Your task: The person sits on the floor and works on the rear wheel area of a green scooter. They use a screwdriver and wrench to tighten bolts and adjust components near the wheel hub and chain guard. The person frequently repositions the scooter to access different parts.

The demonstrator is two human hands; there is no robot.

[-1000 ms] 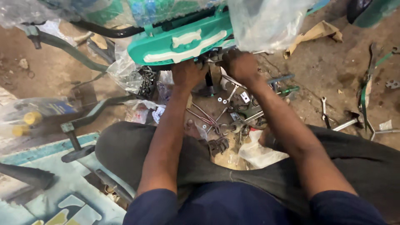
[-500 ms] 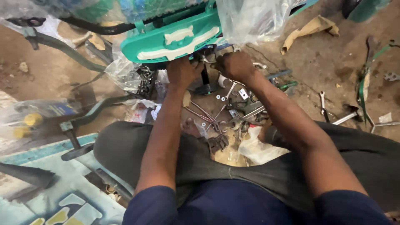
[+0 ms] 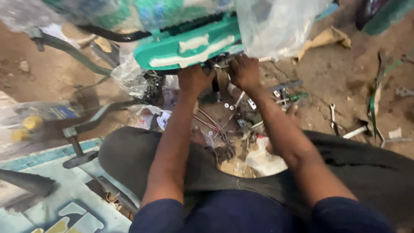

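**Both hands under the green chain guard**

A green chain guard point(image 3: 189, 47) with cream trim sits at the top of the view, and both hands reach up to its lower edge. The left hand point(image 3: 194, 80) presses against the underside of the guard, fingers curled up out of sight behind the edge, so whether it grips anything cannot be told. The right hand point(image 3: 245, 71) is just beside it, closed around a small metal part point(image 3: 222, 69) below the guard; the blur hides what the part is.

Above the right hand hangs clear plastic wrapping point(image 3: 280, 26), draped over the frame. Left of the left hand, a black chain point(image 3: 152, 86) shows beside more crumpled plastic.

Below both hands, between the forearms, loose bolts and small metal parts point(image 3: 233, 116) lie scattered on the dirt floor point(image 3: 336, 82). To the right of the right hand a spanner point(image 3: 333, 117) lies flat on the floor, well apart from it. Far left of the left hand, a dark green metal stand point(image 3: 86, 125) slants across the ground.
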